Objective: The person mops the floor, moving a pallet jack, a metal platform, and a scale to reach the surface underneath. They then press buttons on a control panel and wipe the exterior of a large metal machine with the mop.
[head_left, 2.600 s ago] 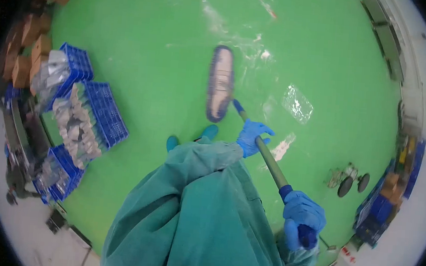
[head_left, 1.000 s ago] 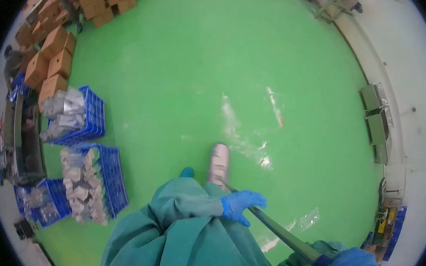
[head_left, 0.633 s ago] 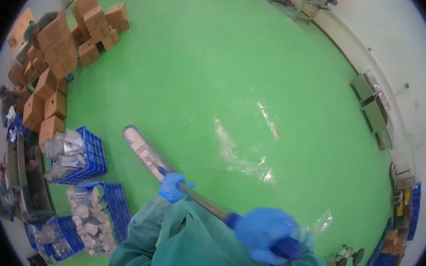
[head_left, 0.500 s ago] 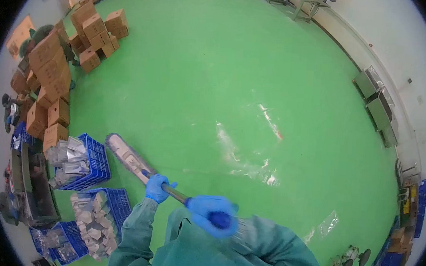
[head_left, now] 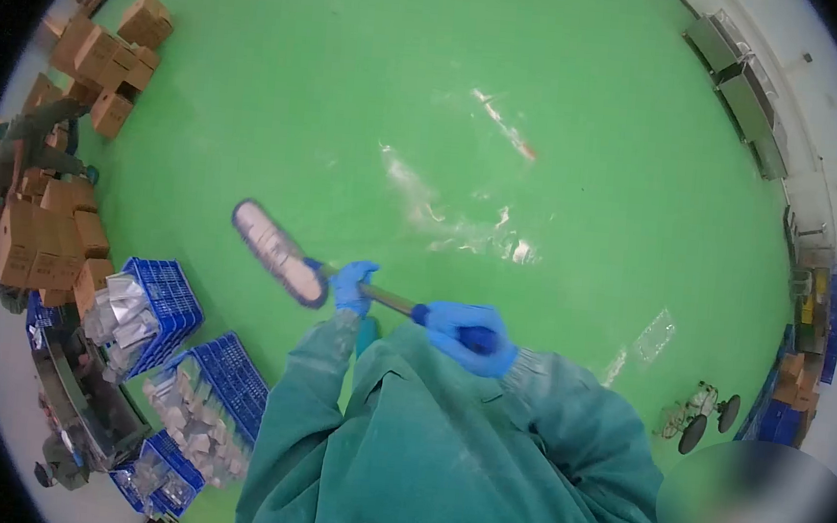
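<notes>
A flat dust mop (head_left: 280, 253) with a pale top and a dark fringed edge lies on the green floor ahead and to my left. Its handle (head_left: 388, 300) runs back toward my body at a slant. Gloved in blue, my left hand (head_left: 351, 287) is wrapped round the handle low down, close to the mop head. My right hand (head_left: 471, 338), in a blue glove too, is closed over the handle's top end near my chest. Both sleeves are green.
Blue crates (head_left: 166, 303) of silvery packets stand at the left, beside a metal trough (head_left: 98, 403). Cardboard boxes (head_left: 41, 247) are stacked beyond, where a person (head_left: 29, 157) bends over. Metal bins (head_left: 750, 106) line the right wall. A wheeled object (head_left: 696, 416) stands at the right.
The mop head has swung up and right, away from the crates. Both hands have moved right and up with the handle. My view has tilted down, and the bending person shows more.
</notes>
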{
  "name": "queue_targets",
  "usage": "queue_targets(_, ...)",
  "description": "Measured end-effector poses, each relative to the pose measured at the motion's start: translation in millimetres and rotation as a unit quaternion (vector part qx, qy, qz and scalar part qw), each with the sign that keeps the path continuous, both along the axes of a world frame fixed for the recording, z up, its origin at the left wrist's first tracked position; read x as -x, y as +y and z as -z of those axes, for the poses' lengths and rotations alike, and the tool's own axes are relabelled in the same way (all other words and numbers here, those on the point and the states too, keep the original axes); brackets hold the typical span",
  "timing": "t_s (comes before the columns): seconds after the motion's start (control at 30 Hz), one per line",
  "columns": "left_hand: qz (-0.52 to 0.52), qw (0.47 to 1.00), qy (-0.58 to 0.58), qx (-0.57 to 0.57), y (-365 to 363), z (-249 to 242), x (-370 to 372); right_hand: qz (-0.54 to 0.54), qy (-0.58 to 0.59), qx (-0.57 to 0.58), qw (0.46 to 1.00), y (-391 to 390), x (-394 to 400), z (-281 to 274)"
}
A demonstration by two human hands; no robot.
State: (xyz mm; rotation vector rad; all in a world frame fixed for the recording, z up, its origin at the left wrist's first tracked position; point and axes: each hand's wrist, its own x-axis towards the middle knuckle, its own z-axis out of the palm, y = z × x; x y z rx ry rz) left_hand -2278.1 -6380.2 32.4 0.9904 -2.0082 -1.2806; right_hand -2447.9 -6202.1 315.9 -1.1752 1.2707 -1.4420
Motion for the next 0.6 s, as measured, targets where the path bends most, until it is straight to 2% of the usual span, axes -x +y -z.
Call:
queue_targets(0.03,0.024,0.999,0.021,0.001,13,-7,30,0.004,0.012,0.0,1.0,16,19,-19)
queue_targets(0.07,0.069,0.991,-0.028,0.108,29,-17,61,0.036,0.022,-0.016,0.999,36,34,-32)
queue_targets(0.13,0.094,0.993,-0.011,0.068,74,-42,116,0.121,0.063,-0.044,0.99,78,47,-58)
queue_targets(0.17,0.103,0.988,0.044,-0.104,97,-34,142,0.174,0.093,-0.056,0.979,97,52,-71)
queue_targets(0.23,0.16,0.981,0.045,-0.103,140,-47,183,0.237,0.107,-0.048,0.964,133,58,-87)
queue_targets(0.27,0.206,0.976,0.001,0.071,160,-75,200,0.29,0.125,-0.042,0.948,150,59,-93)
queue_targets(0.3,0.233,0.97,0.025,0.069,182,-89,216,0.308,0.123,-0.045,0.942,166,56,-100)
queue_targets(0.37,0.284,0.956,0.048,0.06,230,-94,239,0.406,0.176,-0.074,0.894,196,46,-114)
queue_targets(0.4,0.339,0.934,0.064,-0.087,255,-91,247,0.427,0.175,-0.08,0.884,207,39,-120)
queue_targets(0.47,0.412,0.876,0.065,-0.241,303,-87,252,0.517,0.179,-0.102,0.831,226,23,-133)
queue_targets(0.53,0.511,0.841,0.093,-0.151,346,-92,252,0.554,0.168,-0.125,0.806,235,13,-141)
queue_targets(0.6,0.565,0.807,0.09,-0.148,377,-93,242,0.551,0.249,-0.156,0.781,234,8,-145)
